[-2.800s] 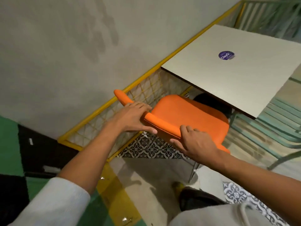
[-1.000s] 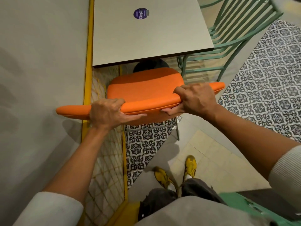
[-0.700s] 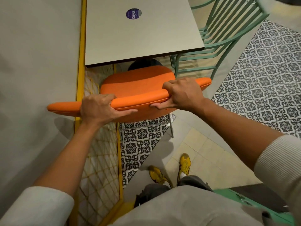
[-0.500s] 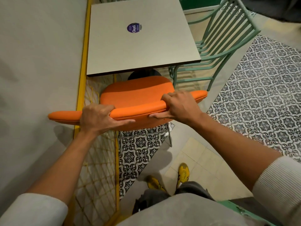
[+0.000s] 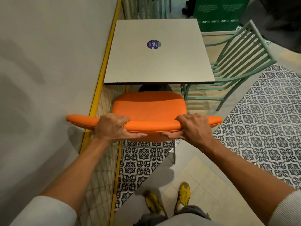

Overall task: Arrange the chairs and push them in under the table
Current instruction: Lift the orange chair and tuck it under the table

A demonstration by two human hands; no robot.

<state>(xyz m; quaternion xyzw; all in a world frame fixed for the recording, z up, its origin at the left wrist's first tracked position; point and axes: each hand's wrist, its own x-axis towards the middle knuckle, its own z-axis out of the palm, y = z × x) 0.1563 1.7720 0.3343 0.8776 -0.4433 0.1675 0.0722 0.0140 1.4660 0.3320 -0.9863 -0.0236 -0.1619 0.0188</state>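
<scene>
An orange padded chair (image 5: 149, 109) stands square to the near edge of a grey square table (image 5: 157, 62), its seat front just at that edge. My left hand (image 5: 114, 127) grips the left part of the chair's backrest top. On the right part of the same backrest, my right hand (image 5: 193, 128) is closed with fingers over the front and thumb behind. A green metal slatted chair (image 5: 234, 62) stands at the table's right side, its seat partly under the tabletop.
A grey wall (image 5: 48, 79) with a yellow-framed mesh rail (image 5: 104, 66) runs close along the left of the chair and table. A round purple sticker (image 5: 152, 44) lies on the tabletop. My yellow shoes (image 5: 169, 201) stand on tiled floor behind the chair. A green sign (image 5: 218, 12) stands beyond the table.
The orange chair has swung from angled to square-on facing the table's near edge. Both hands have kept their hold on the backrest, and the view has lifted to show the whole table.
</scene>
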